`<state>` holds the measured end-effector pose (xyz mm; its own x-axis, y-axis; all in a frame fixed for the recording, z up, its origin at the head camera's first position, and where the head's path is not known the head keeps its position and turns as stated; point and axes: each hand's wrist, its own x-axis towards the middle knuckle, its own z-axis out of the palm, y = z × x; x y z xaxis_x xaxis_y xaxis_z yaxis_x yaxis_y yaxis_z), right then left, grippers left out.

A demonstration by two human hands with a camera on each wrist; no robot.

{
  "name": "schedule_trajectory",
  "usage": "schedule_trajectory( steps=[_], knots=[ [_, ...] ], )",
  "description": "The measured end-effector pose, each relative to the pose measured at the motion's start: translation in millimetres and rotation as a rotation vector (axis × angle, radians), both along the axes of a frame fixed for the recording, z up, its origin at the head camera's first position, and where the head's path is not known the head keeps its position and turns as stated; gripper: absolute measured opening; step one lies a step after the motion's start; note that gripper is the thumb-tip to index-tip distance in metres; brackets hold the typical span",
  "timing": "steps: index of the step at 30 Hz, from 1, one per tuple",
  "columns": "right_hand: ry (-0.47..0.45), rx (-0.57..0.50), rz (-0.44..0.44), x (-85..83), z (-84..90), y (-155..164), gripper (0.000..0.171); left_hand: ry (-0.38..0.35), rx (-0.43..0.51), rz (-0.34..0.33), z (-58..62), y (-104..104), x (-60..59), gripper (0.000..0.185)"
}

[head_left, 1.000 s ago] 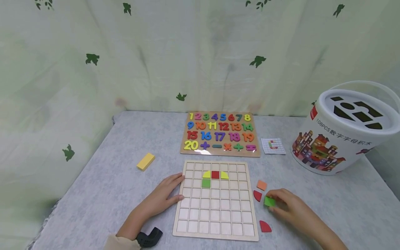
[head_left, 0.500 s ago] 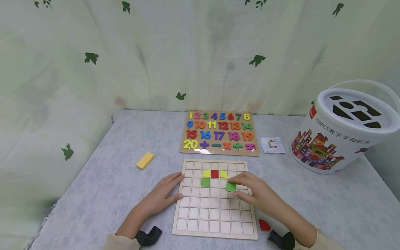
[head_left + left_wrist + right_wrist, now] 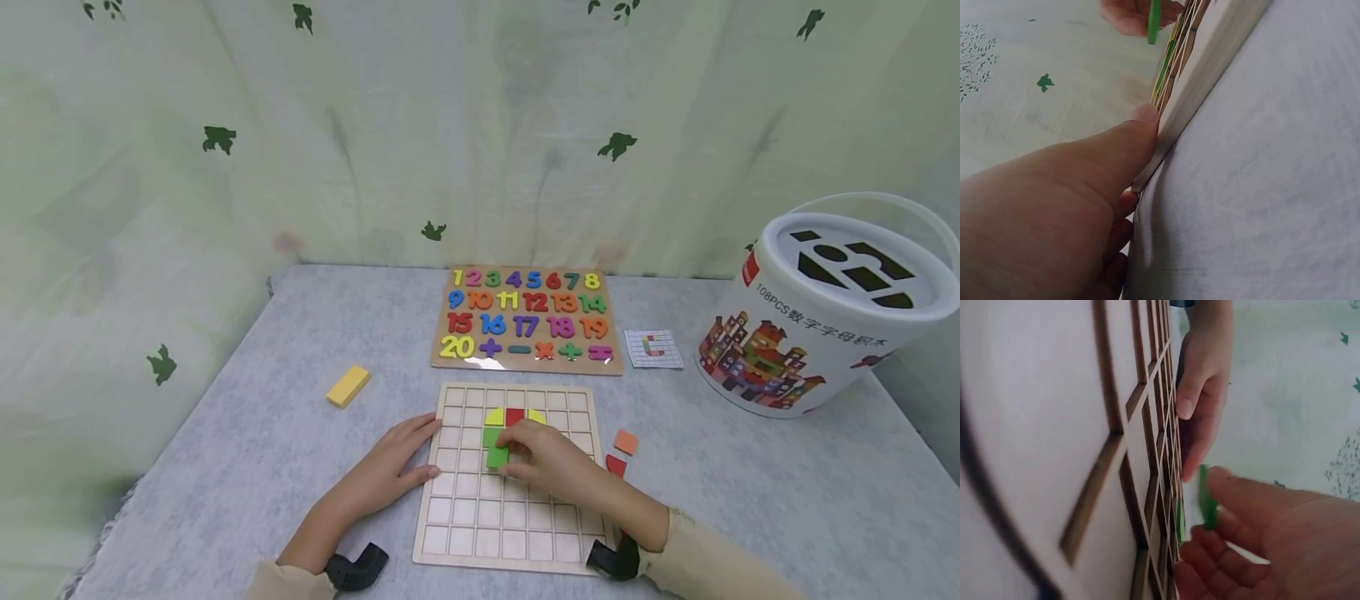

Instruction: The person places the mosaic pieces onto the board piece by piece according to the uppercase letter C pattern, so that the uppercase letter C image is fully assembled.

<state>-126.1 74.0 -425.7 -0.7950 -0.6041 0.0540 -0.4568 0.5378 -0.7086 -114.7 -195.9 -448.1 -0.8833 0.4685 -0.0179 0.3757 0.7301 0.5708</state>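
grey table (image 3: 247, 433); right wrist shows green tile (image 3: 1207, 499) pinched edge-on.

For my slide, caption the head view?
Right hand pinches green square over grid board; left hand rests on its edge.

Head view high, facing forward-down; both wrist views skim close along grid board (image 3: 517, 475), shared by all

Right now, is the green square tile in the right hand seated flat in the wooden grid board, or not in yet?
Not in yet. The green square tile stands on edge, pinched by the right hand above the wooden grid board.
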Motion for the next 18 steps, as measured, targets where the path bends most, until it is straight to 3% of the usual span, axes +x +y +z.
schedule_trajectory(
  steps=[6,18],
  knots=[
    [0.011,0.006,0.039,-5.8,-13.1,0.8,0.03,0.0,-0.007,0.001,-0.6,0.2,-0.2,0.064],
    [-0.01,0.034,0.053,-7.1,-15.7,0.6,0.022,-0.004,-0.012,0.002,-1.3,0.7,-1.3,0.064]
  ],
)
